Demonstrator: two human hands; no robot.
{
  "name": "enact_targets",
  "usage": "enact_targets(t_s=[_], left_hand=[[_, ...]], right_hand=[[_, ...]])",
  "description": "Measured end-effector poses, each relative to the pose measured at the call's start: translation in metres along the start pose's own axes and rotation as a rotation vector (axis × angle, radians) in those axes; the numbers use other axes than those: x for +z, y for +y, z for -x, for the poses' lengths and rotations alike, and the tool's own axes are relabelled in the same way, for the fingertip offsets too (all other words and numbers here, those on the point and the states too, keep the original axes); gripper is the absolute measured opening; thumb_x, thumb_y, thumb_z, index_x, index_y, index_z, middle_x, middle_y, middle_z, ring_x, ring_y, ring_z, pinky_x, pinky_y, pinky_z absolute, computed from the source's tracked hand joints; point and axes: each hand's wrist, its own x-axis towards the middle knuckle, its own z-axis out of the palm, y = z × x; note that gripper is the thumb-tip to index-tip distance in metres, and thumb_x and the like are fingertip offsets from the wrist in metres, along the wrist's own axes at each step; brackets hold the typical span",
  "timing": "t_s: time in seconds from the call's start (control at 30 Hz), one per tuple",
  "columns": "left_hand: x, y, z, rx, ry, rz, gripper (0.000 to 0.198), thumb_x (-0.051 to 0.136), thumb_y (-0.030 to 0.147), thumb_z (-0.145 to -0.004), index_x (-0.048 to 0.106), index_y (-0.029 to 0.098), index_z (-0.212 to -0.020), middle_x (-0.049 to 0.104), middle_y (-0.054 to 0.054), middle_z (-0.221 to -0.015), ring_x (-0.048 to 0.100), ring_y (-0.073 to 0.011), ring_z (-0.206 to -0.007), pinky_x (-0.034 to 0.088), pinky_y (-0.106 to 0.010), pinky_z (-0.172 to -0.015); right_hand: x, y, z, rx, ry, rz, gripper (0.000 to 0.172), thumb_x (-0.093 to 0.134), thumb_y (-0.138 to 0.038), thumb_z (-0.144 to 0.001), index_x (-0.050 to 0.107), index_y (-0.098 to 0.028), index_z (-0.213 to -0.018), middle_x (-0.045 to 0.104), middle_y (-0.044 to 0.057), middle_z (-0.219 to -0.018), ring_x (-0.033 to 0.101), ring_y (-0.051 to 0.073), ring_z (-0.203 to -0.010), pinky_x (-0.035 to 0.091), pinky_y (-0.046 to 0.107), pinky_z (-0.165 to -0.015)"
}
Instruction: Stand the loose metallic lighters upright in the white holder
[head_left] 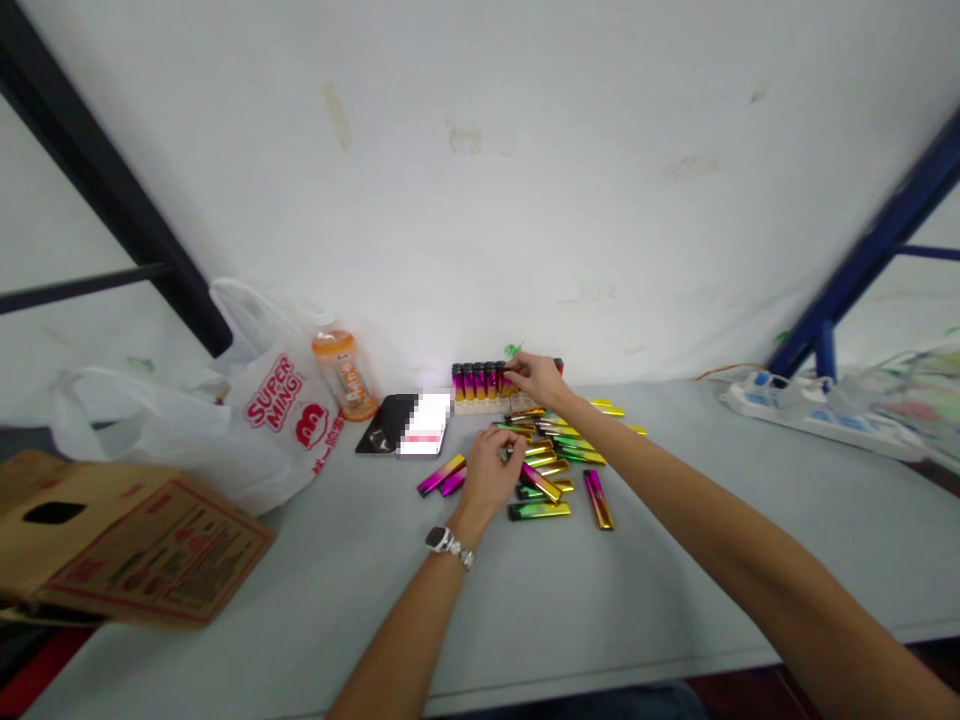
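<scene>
Several shiny lighters (559, 460), in pink, gold and green, lie scattered on the grey table (525, 600). Behind them a pale tray (480, 404) holds a row of upright pink lighters (477, 380). My right hand (534, 378) reaches to the tray's right end, its fingers pinched on a lighter standing there. My left hand (489, 474), with a watch on the wrist, rests among the loose lighters; its fingers curl around a lighter (541, 483) that sticks out to the right.
A phone (405, 425) lies left of the tray. An orange bottle (345, 375) and a white plastic bag (255, 420) stand further left, with a cardboard box (112, 540) at the table's left edge. A power strip (795, 405) sits at the right.
</scene>
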Motion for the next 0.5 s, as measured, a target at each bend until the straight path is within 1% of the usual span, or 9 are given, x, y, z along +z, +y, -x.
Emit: enact_targets(t_s=[0.1,0.23,0.37,0.43,0.5], left_hand=[[0.000,0.000,-0.001,-0.003,-0.005,0.005,0.021,0.053,0.022,-0.089,0.061,0.019,-0.070,0.064,-0.002,-0.077,0.057,-0.0188,-0.082,0.043,-0.032,-0.078],[-0.002,0.000,0.000,-0.009,-0.016,-0.001,0.022,0.052,0.022,-0.090,0.060,0.019,-0.070,0.064,-0.002,-0.077,0.056,-0.0187,-0.081,0.042,-0.032,-0.078],[-0.001,0.000,0.001,-0.018,-0.021,-0.007,0.022,0.051,0.023,-0.091,0.060,0.019,-0.072,0.065,-0.003,-0.079,0.056,-0.0197,-0.084,0.042,-0.032,-0.078],[-0.001,0.000,0.001,-0.012,-0.021,-0.013,0.022,0.051,0.024,-0.092,0.060,0.019,-0.072,0.065,-0.003,-0.080,0.056,-0.0199,-0.084,0.042,-0.033,-0.079],[-0.001,0.000,0.001,0.003,-0.021,-0.023,0.023,0.050,0.024,-0.092,0.060,0.019,-0.072,0.065,-0.003,-0.079,0.056,-0.0194,-0.082,0.042,-0.034,-0.081]], right_hand=[[0.003,0.002,-0.008,-0.031,-0.032,0.073,0.006,0.066,-0.021,-0.074,0.070,-0.018,-0.078,0.067,-0.001,-0.066,0.058,0.014,-0.061,0.044,0.026,-0.063],[0.005,0.004,-0.016,-0.042,-0.081,0.057,0.005,0.066,-0.020,-0.074,0.069,-0.018,-0.077,0.067,-0.001,-0.065,0.059,0.014,-0.061,0.044,0.025,-0.062],[0.001,0.004,-0.024,-0.053,-0.183,0.118,0.004,0.067,-0.016,-0.073,0.070,-0.017,-0.072,0.066,-0.001,-0.063,0.059,0.014,-0.060,0.045,0.026,-0.063],[-0.001,0.003,-0.024,-0.077,-0.216,0.202,0.006,0.067,-0.016,-0.076,0.073,-0.016,-0.074,0.065,0.001,-0.067,0.059,0.014,-0.063,0.046,0.027,-0.067],[-0.003,0.001,-0.021,-0.116,-0.209,0.334,0.010,0.066,-0.018,-0.079,0.076,-0.015,-0.082,0.064,0.005,-0.079,0.060,0.016,-0.070,0.046,0.029,-0.074]])
